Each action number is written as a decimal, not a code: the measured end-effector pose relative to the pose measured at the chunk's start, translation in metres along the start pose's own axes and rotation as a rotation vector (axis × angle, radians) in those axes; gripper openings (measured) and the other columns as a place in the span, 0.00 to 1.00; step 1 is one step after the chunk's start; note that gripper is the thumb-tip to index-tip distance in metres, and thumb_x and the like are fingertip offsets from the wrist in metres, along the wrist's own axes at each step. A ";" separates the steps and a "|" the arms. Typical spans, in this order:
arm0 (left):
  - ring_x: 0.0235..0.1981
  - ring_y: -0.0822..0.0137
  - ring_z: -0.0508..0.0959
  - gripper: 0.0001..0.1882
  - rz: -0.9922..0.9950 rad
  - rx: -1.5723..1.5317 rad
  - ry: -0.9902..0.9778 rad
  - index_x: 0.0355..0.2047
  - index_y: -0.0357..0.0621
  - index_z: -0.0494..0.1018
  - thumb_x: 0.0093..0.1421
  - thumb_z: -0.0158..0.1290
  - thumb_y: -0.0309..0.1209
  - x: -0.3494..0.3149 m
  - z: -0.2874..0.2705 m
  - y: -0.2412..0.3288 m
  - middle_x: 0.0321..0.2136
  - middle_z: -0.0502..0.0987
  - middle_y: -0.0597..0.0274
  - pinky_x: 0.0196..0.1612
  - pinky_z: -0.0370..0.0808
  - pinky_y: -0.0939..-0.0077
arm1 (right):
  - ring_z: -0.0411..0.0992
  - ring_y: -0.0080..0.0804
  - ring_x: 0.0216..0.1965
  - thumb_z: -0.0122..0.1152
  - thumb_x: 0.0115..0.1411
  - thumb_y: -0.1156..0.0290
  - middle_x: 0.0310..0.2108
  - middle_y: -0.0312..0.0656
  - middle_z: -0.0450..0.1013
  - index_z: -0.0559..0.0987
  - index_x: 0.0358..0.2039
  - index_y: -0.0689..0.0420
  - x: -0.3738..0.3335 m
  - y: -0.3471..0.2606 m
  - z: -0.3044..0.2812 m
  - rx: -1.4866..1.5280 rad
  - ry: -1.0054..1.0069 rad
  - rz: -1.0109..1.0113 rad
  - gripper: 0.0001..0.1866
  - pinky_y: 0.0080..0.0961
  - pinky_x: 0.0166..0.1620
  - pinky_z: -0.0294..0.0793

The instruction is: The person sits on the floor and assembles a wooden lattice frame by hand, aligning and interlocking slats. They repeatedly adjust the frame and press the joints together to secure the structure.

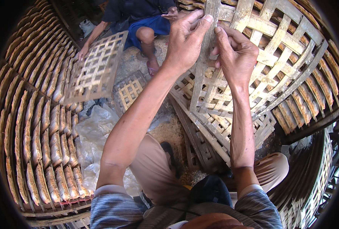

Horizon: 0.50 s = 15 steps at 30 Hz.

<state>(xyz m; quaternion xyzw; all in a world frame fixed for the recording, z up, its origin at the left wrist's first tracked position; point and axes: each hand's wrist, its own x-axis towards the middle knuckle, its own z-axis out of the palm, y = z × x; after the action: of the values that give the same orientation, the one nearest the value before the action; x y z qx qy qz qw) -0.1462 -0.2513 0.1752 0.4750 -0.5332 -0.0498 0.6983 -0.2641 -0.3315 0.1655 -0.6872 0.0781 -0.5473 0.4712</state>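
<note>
A large woven bamboo tray [284, 42] with a flat wooden border stands tilted before me at the upper right. My left hand [186, 42] is closed on its left border slat, thumb pressed against the slat near the top. My right hand [236, 55] lies just right of that slat, fingers curled in a pinch at its inner edge. What those fingers pinch, if anything, is too small to make out. Below the held tray, several more lattice trays [207, 126] lean and overlap between my knees.
Racks of slabs in pale wrapping with browned edges [55, 145] curve along the left; similar slabs [310, 95] sit at right. Opposite, a person's hand [83, 52] holds another lattice tray [95, 66]. Crumpled clear plastic [97, 129] lies at left. Stacked trays [310, 183] stand at lower right.
</note>
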 end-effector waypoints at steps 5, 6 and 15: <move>0.43 0.77 0.82 0.19 0.018 -0.069 -0.012 0.59 0.36 0.75 0.77 0.52 0.38 -0.001 -0.002 -0.002 0.45 0.83 0.61 0.41 0.82 0.83 | 0.73 0.18 0.14 0.67 0.70 0.71 0.18 0.38 0.79 0.86 0.46 0.66 -0.001 -0.003 0.002 0.101 0.016 0.046 0.12 0.16 0.14 0.66; 0.42 0.77 0.82 0.19 0.020 -0.075 -0.009 0.59 0.36 0.75 0.77 0.52 0.38 -0.002 -0.001 -0.003 0.45 0.84 0.62 0.40 0.81 0.83 | 0.72 0.18 0.13 0.67 0.70 0.71 0.18 0.38 0.79 0.86 0.46 0.67 -0.001 0.000 0.003 0.127 0.022 0.040 0.12 0.16 0.14 0.66; 0.42 0.76 0.79 0.20 0.014 -0.033 0.093 0.51 0.26 0.77 0.76 0.55 0.37 -0.006 0.006 0.004 0.40 0.84 0.57 0.44 0.77 0.77 | 0.73 0.20 0.14 0.68 0.65 0.74 0.14 0.35 0.76 0.88 0.42 0.61 0.006 0.008 0.007 -0.427 0.152 -0.372 0.08 0.21 0.17 0.69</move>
<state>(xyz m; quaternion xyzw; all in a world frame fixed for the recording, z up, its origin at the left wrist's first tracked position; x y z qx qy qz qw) -0.1555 -0.2496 0.1741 0.4615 -0.5027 -0.0316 0.7303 -0.2530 -0.3357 0.1641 -0.7305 0.0992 -0.6454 0.2000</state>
